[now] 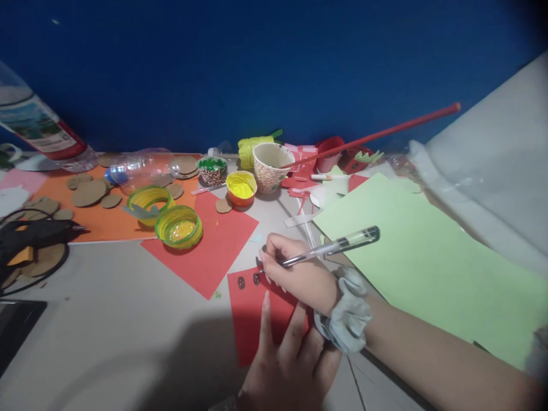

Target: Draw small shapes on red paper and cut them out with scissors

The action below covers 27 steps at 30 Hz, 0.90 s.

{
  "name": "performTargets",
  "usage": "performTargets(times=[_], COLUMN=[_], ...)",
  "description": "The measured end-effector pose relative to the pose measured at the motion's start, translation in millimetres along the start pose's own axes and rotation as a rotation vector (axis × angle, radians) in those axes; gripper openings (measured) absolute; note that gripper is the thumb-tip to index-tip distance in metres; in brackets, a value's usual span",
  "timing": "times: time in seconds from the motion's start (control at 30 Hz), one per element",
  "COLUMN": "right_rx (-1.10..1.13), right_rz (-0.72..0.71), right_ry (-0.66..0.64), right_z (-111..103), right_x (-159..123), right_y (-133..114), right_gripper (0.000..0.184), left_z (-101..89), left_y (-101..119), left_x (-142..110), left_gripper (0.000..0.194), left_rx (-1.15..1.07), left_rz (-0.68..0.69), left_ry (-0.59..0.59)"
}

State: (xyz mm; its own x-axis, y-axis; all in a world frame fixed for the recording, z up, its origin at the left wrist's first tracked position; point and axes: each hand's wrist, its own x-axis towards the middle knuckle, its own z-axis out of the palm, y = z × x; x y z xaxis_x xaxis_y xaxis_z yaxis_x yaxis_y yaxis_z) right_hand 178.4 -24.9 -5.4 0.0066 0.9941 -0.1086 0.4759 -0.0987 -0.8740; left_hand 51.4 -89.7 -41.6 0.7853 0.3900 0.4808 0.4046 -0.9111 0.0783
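Note:
A black gel pen (325,249) is gripped in my right hand (299,274), its tip down at a piece of red paper (246,325). Two dark oval marks (241,282) show near the paper's top edge, and the pen tip is at the right one. Spread flat over the lower part of that paper, my left hand (291,365) presses it to the table with fingers apart. A grey scrunchie (349,311) is around my right wrist. My right hand hides part of the paper's right side.
Behind stand a patterned paper cup (269,174) with a red stick (385,131), a yellow paint cup (241,188) and a green paint cup (213,170). Green-yellow plastic rings (178,227) rest on red paper. A glue gun (32,237) lies left, a green sheet (428,245) right.

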Motion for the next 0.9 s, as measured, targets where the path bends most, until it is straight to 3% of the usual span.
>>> performTargets(times=[0.43,0.63,0.8,0.9], right_rx=[-0.047,-0.026,0.321,0.565], right_rz=[-0.033,-0.053,0.026,0.032], right_ry=[-0.001,-0.002,-0.014,0.076], right_z=[-1.6,-1.1,-1.9,-2.3], right_x=[0.1,-0.8,1.9,4.6], right_y=[-0.2,1.4,3.7,6.0], right_gripper=[0.023,0.025,0.027,0.031], left_z=[2.2,0.4,1.0,-3.5], left_y=[-0.5,-1.5,1.0,5.9], left_x=[-0.1,-2.0,3.0,8.6], left_gripper=[0.025,0.027,0.025,0.019], left_rx=[0.000,-0.003,-0.035,-0.059], left_rz=[-0.010,-0.003,-0.024,-0.001], left_ry=[0.054,-0.031,0.096,0.246])
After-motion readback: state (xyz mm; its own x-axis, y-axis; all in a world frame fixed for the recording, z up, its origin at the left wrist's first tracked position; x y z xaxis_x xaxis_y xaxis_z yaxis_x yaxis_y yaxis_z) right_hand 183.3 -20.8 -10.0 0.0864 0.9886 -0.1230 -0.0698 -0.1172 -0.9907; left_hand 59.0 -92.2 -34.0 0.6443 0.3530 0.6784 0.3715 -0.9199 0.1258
